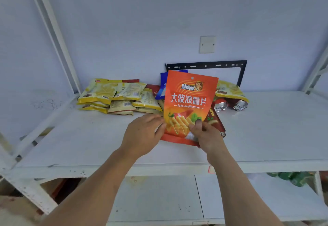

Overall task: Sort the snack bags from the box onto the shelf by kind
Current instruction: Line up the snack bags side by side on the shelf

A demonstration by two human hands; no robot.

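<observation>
Above the white shelf (88,137), a glossy orange pouch (190,101) marked "DaBoLangShuPian" is pinched by right hand (206,135) fingers; left hand (142,135) fingers rest relaxed against it.

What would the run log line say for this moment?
orange bag upright | right hand pinches it | left hand steadies it | yellow bags left on shelf

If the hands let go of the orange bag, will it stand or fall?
The orange bag probably falls: it is thin, flat and tall, and both the left hand and right hand steady its bottom edge. It looks light and glossy, so it may slide on the shelf.
</observation>
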